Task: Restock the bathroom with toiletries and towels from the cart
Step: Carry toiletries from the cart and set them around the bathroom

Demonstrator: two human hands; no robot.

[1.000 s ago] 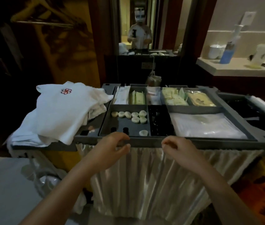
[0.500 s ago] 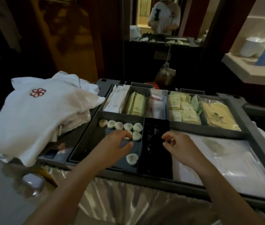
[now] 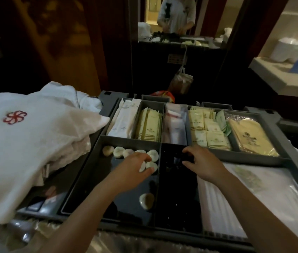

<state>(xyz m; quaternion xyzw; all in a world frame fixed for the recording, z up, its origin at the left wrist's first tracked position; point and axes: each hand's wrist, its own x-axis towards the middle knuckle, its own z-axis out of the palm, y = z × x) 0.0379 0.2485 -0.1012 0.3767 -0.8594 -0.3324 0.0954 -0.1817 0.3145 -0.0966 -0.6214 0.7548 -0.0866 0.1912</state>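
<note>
Both hands are over the cart tray point(image 3: 254, 157), front row. The left hand point(image 3: 133, 168) is in the front-left compartment with its fingers curled down, pinching one round soap point(image 3: 142, 166) between thumb and fingertips. The other soaps point(image 3: 119, 152) sit in a row along the back wall of the same compartment, and a lone soap point(image 3: 146, 201) lies near the front by the divider. The right hand point(image 3: 206, 166) is over the dark middle compartment point(image 3: 175, 189), with fingers and thumb curled toward something small and black. It's too dark there, so I can't tell whether it holds anything. Back row, left to right: long white packets point(image 3: 124, 119), pale yellow sachets point(image 3: 151, 126) standing on edge, clear wrapped packets point(image 3: 175, 125), square yellow sachets point(image 3: 204, 128), and a flat yellow pack in clear plastic point(image 3: 250, 136). In the front-right compartment a flat white plastic-wrapped pack point(image 3: 254, 198) lies just beside the right wrist. Folded white towels point(image 3: 25, 143) with a red flower emblem point(image 3: 14, 117) are stacked on the cart's left end, overlapping the tray edge. A mirror point(image 3: 177, 15) behind the cart reflects a person's torso.
</note>
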